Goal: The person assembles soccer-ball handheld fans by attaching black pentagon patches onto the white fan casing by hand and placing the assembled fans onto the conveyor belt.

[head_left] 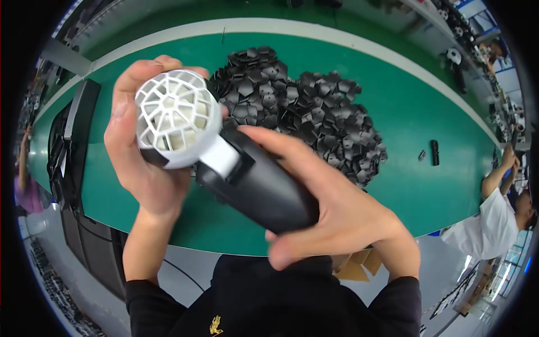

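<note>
In front of me is a device with a round white lattice head [171, 112] and a smooth black body [264, 194], joined by a short white neck [220, 157]. Its exact kind I cannot make out. My left hand [135, 135] is closed around the side and back of the head, over a black part at its lower edge. The black body lies in my right hand [331, 208], thumb on the near side and fingers on the far side, slightly blurred. Behind the device, a large heap of black pentagonal pieces [331, 121] covers the table's middle.
The green table [415, 196] has a pale raised rim at the back. A black tray with bags [76, 140] stands on the left. A small black cylinder [434, 153] and a tiny metal part [423, 155] lie right. Another person in white [491, 224] sits at far right.
</note>
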`<state>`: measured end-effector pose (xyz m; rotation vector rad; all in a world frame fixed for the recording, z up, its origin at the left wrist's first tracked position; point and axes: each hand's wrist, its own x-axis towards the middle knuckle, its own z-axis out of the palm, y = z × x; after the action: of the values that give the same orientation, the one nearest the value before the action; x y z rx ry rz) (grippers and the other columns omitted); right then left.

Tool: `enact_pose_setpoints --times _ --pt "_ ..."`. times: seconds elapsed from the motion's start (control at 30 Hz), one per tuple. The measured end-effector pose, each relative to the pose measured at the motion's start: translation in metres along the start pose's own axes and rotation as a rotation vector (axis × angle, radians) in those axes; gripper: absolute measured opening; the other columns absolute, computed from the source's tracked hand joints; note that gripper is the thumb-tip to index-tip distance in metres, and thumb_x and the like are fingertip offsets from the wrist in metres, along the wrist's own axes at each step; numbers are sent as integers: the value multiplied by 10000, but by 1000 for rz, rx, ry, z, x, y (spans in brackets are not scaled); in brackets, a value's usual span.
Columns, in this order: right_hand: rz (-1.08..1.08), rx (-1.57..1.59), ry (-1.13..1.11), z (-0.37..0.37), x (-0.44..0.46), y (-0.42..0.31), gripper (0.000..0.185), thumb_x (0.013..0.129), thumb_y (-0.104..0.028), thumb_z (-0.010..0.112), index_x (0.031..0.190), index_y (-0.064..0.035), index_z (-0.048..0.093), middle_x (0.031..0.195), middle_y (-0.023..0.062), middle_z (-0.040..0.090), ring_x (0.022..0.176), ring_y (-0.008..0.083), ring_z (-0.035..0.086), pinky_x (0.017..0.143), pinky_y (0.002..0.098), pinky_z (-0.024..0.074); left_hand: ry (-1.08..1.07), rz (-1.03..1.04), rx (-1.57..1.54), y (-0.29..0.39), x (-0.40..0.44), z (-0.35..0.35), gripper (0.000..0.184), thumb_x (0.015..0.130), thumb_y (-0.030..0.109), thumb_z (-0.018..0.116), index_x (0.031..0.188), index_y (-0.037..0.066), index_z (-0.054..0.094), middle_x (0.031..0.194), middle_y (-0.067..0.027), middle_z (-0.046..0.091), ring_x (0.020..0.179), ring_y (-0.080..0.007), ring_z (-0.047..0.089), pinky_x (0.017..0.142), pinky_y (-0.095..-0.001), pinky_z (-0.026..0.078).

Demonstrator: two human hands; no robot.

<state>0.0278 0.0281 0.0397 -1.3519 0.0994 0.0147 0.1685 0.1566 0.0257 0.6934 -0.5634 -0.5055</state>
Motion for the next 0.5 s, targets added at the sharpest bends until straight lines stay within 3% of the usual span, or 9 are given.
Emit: enact_pose_setpoints --times 0.03,0.1,0.17,0.2,0.27,0.33,0.37,0.43,0.5 --pt "45 46 -59 -3 0 -3 731 605 -89 772 1230 -54 393 920 62 559 742 119 574 618 237 475 45 185 275 -1 7 -9 361 859 286 383 1029 -11 498 1030 -138 509 938 -245 524 749 -320 456" --pt "169 70 53 -33 3 -13 859 632 -244 771 1328 -68 298 998 108 561 685 127 588 530 234 479 166 533 836 -3 21 -25 290 855 204 433 1011 -30 505 1021 -121 527 940 -220 541 703 -300 481" --pt "70 -116 232 -75 10 -17 773 719 -322 696 1320 -53 292 1017 142 555 635 155 595 468 244 475 144 497 850 -2 28 -34 240 844 161 456 993 -17 517 1008 -115 528 931 -210 540 693 -295 479" --pt "-25 -19 327 -101 17 -15 653 802 -297 614 1316 -47 299 1027 161 553 713 180 607 514 235 481 102 449 871 0 28 -37 194 833 117 479 976 -4 529 996 -110 530 921 -201 539 682 -291 477" --pt "-225 -64 624 -154 39 -6 553 840 -198 561 1310 -46 312 1052 159 549 852 190 587 622 236 481 98 409 896 0 23 -39 156 822 74 503 958 9 541 983 -104 531 912 -191 537 672 -287 475" --pt "-250 -78 876 -187 56 5 467 851 -139 524 1279 -34 369 1095 151 541 969 195 542 753 270 453 -114 434 946 -6 21 -32 136 749 38 572 885 46 574 910 -84 543 836 -184 553 640 -272 475" --pt "-254 -85 856 -199 65 11 467 851 -139 524 1279 -34 369 1095 151 541 969 195 542 753 270 453 -96 446 952 -6 21 -32 136 749 38 572 885 46 574 910 -84 543 836 -184 553 640 -272 475" --pt "-256 -416 879 -219 79 23 456 833 -140 550 1247 -21 401 1145 156 514 1017 206 522 794 295 439 -417 627 1186 -7 18 -32 116 712 29 566 826 39 582 876 -90 561 790 -194 565 627 -283 472" --pt "-264 -577 876 -214 102 19 451 824 -140 563 1231 -14 417 1170 158 500 1041 211 512 814 307 432 -411 611 1176 -11 14 -31 113 690 27 573 800 48 585 847 -81 562 749 -197 565 597 -282 471"
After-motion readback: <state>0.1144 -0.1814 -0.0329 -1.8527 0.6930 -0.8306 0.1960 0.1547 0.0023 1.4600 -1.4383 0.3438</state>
